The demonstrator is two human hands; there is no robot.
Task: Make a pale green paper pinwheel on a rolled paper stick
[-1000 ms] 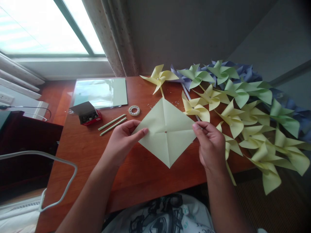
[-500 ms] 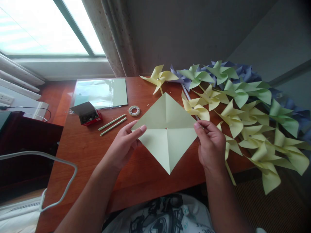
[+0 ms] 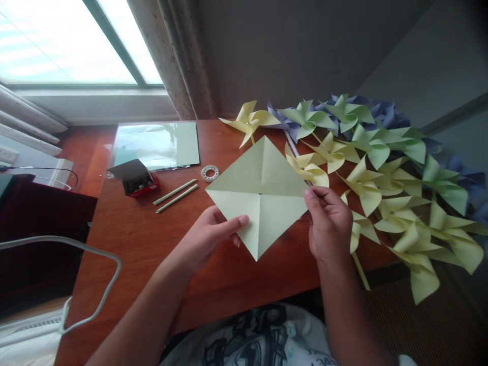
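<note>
A square sheet of pale green paper is held above the table, turned like a diamond. Creases run from corner to corner and cross at a small dark spot in its middle. My left hand grips its lower left edge, thumb on top and fingers mostly hidden underneath. At the right corner, my right hand pinches the paper between thumb and fingers.
Finished paper pinwheels in yellow, green and purple crowd the table's right side. Left of the sheet lie a roll of tape, two paper sticks and an open red box. Behind them is a plastic-wrapped paper pack.
My left hand has shifted from the paper's left corner down to its lower left edge. The sheet has turned slightly and risen a little; my right hand keeps its corner.
</note>
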